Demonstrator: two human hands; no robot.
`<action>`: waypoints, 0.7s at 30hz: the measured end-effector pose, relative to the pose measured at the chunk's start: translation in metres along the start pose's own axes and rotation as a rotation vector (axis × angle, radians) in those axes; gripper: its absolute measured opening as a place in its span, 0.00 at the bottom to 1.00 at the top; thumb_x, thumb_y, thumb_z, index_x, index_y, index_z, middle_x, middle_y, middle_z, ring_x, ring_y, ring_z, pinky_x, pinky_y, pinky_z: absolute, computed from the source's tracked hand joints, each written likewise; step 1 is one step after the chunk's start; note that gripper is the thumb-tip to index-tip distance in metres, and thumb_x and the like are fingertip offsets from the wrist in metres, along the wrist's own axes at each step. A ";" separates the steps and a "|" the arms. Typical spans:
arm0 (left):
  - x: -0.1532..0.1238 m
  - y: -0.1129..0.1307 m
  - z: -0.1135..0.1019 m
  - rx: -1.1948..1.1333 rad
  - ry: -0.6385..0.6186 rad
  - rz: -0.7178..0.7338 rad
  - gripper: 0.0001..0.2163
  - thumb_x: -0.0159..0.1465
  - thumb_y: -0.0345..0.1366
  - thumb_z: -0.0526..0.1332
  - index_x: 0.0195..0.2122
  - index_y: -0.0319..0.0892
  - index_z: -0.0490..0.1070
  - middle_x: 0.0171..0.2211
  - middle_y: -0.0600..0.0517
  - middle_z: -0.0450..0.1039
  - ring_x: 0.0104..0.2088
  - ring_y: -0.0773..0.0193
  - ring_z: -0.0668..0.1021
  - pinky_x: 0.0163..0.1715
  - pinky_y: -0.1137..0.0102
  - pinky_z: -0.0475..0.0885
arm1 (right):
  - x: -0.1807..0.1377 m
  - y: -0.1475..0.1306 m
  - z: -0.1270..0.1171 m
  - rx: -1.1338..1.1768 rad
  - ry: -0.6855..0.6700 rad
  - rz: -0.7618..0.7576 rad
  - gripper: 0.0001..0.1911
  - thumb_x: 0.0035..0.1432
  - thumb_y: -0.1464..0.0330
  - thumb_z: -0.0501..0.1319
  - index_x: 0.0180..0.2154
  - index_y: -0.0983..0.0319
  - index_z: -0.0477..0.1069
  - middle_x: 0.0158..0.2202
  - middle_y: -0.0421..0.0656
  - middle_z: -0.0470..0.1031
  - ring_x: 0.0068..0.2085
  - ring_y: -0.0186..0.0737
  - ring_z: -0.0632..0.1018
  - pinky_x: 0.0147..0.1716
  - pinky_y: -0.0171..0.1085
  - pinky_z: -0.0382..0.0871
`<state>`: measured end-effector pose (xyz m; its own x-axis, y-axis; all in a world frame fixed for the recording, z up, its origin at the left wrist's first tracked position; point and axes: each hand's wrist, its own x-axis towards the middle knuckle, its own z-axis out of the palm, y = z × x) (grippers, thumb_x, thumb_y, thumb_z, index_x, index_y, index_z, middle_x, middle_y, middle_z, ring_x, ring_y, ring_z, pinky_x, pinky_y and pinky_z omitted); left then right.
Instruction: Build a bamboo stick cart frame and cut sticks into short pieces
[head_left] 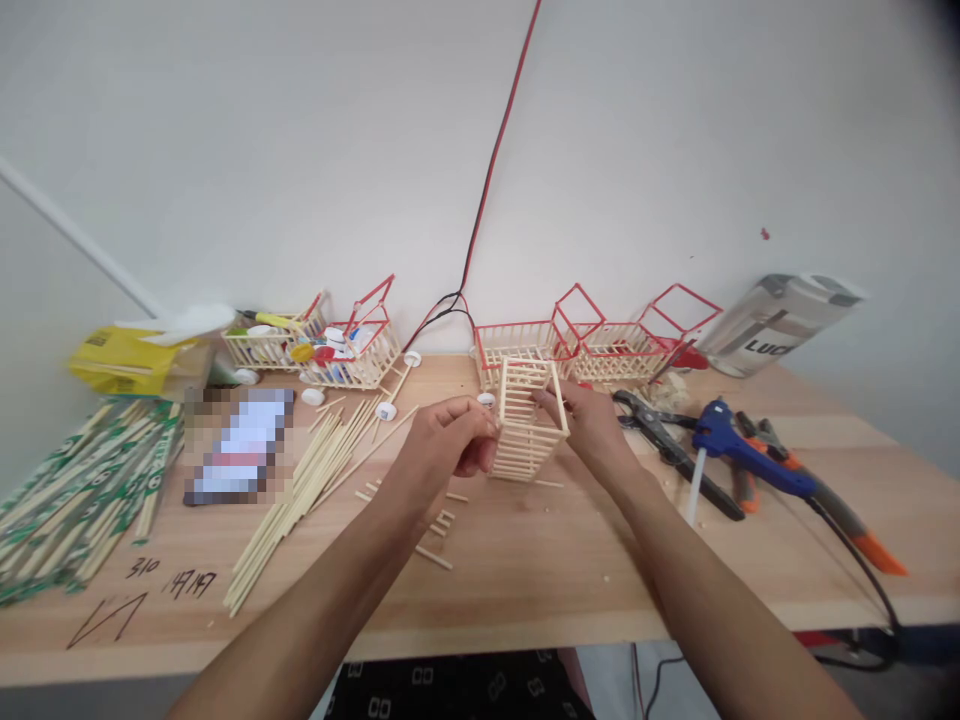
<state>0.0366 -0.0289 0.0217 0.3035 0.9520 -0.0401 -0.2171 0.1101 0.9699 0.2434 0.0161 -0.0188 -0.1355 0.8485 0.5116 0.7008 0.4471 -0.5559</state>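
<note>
A small slatted basket made of pale wooden sticks [529, 437] is held tilted above the middle of the wooden table. My left hand [459, 432] is closed, its fingertips pinched at the basket's left edge; exactly what they press is partly hidden. On the other side, my right hand [589, 418] grips the right edge, with a finger reaching inside the frame. Short cut stick pieces [442, 522] lie on the tabletop below my left hand. Loose long sticks [300, 500] are bunched to the left of my left forearm.
Stick carts with red rims [517, 340] stand along the wall, one left pair [360, 355] filled with bottle caps. At right lie a blue glue gun [750, 455], black-handled pliers [675, 460] and orange-grey cutters [847, 515]. A phone [240, 445] and wrapped chopsticks [90, 490] lie left.
</note>
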 end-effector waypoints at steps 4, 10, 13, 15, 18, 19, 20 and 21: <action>0.002 -0.015 -0.002 0.148 0.018 -0.068 0.09 0.52 0.32 0.56 0.17 0.39 0.61 0.12 0.59 0.58 0.15 0.75 0.58 0.15 0.77 0.48 | 0.000 0.003 -0.001 -0.006 -0.005 0.003 0.14 0.61 0.65 0.53 0.25 0.62 0.68 0.22 0.38 0.69 0.27 0.35 0.70 0.28 0.31 0.59; 0.004 -0.014 -0.008 0.280 0.107 0.104 0.15 0.61 0.36 0.52 0.17 0.42 0.55 0.12 0.61 0.52 0.14 0.74 0.55 0.16 0.76 0.50 | 0.000 0.004 0.000 -0.023 0.003 0.014 0.14 0.61 0.66 0.53 0.25 0.62 0.68 0.22 0.38 0.68 0.26 0.35 0.70 0.27 0.31 0.59; 0.003 -0.010 -0.014 0.396 0.165 0.215 0.17 0.64 0.40 0.53 0.19 0.41 0.59 0.14 0.59 0.58 0.17 0.73 0.61 0.18 0.76 0.55 | 0.000 0.005 0.001 -0.028 0.007 0.019 0.14 0.61 0.66 0.53 0.25 0.62 0.68 0.22 0.39 0.69 0.27 0.36 0.71 0.28 0.31 0.60; 0.003 -0.008 -0.020 0.427 0.220 0.273 0.13 0.64 0.39 0.54 0.23 0.40 0.64 0.19 0.56 0.67 0.20 0.72 0.65 0.21 0.76 0.59 | 0.000 0.006 0.001 -0.033 0.008 0.020 0.14 0.61 0.66 0.53 0.24 0.62 0.68 0.22 0.39 0.69 0.27 0.35 0.71 0.28 0.31 0.60; 0.004 -0.006 -0.028 0.431 0.324 0.316 0.04 0.61 0.35 0.58 0.31 0.40 0.68 0.27 0.54 0.74 0.24 0.71 0.70 0.24 0.76 0.62 | -0.001 0.007 0.002 -0.038 0.007 0.017 0.14 0.61 0.65 0.53 0.24 0.61 0.67 0.21 0.38 0.68 0.25 0.35 0.69 0.27 0.32 0.59; 0.005 -0.005 -0.030 0.441 0.357 0.326 0.03 0.60 0.34 0.59 0.32 0.40 0.68 0.29 0.53 0.75 0.25 0.70 0.71 0.25 0.75 0.63 | -0.001 0.007 0.002 -0.041 0.009 0.016 0.14 0.61 0.65 0.53 0.24 0.61 0.67 0.21 0.38 0.68 0.25 0.35 0.69 0.27 0.32 0.59; 0.005 -0.003 -0.032 0.461 0.385 0.336 0.03 0.60 0.34 0.59 0.32 0.40 0.69 0.29 0.53 0.76 0.26 0.69 0.71 0.25 0.75 0.64 | -0.001 0.007 0.002 -0.045 0.012 0.016 0.15 0.61 0.65 0.53 0.24 0.61 0.67 0.21 0.38 0.67 0.25 0.35 0.69 0.26 0.32 0.59; 0.006 -0.002 -0.034 0.487 0.405 0.348 0.04 0.60 0.34 0.59 0.32 0.40 0.71 0.29 0.53 0.76 0.27 0.69 0.72 0.26 0.75 0.64 | -0.001 0.007 0.002 -0.050 0.017 0.016 0.15 0.61 0.64 0.53 0.24 0.61 0.67 0.21 0.38 0.67 0.25 0.35 0.68 0.26 0.32 0.58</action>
<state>0.0074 -0.0140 0.0119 -0.0961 0.9503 0.2963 0.2277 -0.2688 0.9359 0.2472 0.0193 -0.0242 -0.1129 0.8503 0.5141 0.7368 0.4188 -0.5308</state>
